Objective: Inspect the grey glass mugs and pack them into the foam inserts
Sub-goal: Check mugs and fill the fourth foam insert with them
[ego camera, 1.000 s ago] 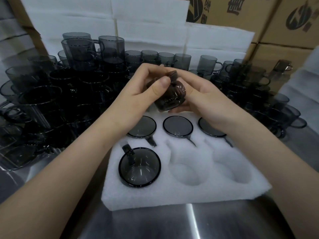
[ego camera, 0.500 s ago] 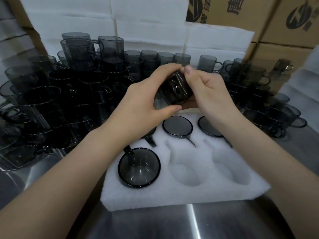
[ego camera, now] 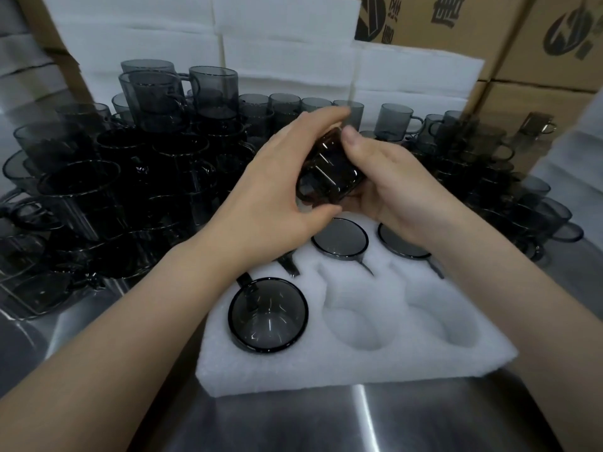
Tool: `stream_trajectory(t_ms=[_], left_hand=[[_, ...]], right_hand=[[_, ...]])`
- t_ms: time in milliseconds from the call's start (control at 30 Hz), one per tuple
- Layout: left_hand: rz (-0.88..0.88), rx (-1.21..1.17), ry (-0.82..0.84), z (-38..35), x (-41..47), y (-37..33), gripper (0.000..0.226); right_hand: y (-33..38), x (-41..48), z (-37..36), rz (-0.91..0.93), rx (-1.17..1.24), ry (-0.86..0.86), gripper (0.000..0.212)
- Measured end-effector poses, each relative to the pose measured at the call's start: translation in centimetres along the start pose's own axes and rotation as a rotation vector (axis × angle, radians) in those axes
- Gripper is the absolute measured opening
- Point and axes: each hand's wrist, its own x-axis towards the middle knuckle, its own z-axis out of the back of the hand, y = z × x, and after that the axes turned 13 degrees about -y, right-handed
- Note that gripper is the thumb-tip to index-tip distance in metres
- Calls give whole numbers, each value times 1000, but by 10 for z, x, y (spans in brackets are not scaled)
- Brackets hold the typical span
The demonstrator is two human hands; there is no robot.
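Observation:
A grey glass mug [ego camera: 329, 171] lies tilted on its side in the air above the white foam insert [ego camera: 352, 363]. My left hand [ego camera: 277, 190] grips it from the left, index finger over the top and thumb underneath. My right hand [ego camera: 385, 187] cups it from the right with the thumb on its upper end. The insert's far row holds mugs, one of them [ego camera: 339, 238] in the middle. Another mug [ego camera: 267, 313] sits in the near left pocket. The two other near pockets [ego camera: 354, 321] hold nothing.
Several loose grey mugs [ego camera: 107, 190] crowd the steel table [ego camera: 326, 422] at the left, behind my hands, and at the right [ego camera: 509, 177]. White foam sheets [ego camera: 287, 60] and cardboard boxes [ego camera: 535, 44] stand at the back.
Both hands have turned the mug between them and lifted it slightly. It now lies more on its side, with my left index finger over its top.

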Motion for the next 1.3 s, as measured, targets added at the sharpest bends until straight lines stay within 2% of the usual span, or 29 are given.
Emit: stream_trajectory(t_ms=[100, 200, 300, 400, 533, 733, 833, 1000, 1167, 1300], left_hand=[[62, 76, 62, -3, 1, 2, 95], [48, 120, 55, -5, 0, 4, 89], [27, 107, 42, -5, -1, 3, 83], [-22, 85, 62, -5, -2, 3, 82], [-24, 45, 72, -3, -2, 0, 86], [-4, 29, 15, 1, -1, -2, 91], [50, 84, 52, -1, 0, -2, 98], [58, 70, 99, -1, 1, -2, 95], [-110, 148, 192, -3, 3, -6, 85], [-154, 180, 176, -1, 3, -6, 87]], right_hand=[[-2, -3, -3, 91, -62, -67, 27], [-3, -4, -5, 136, -122, -114, 25], [-3, -2, -6, 108, -116, -158, 30], [0, 0, -4, 28, 21, -213, 34], [2, 1, -1, -6, 76, -194, 32], [4, 2, 0, -154, 119, -9, 40], [2, 0, 0, -82, -14, -58, 39], [-1, 2, 0, -38, -31, -111, 34], [-3, 5, 2, -25, 44, -148, 39], [-3, 6, 3, -61, 55, -138, 28]])
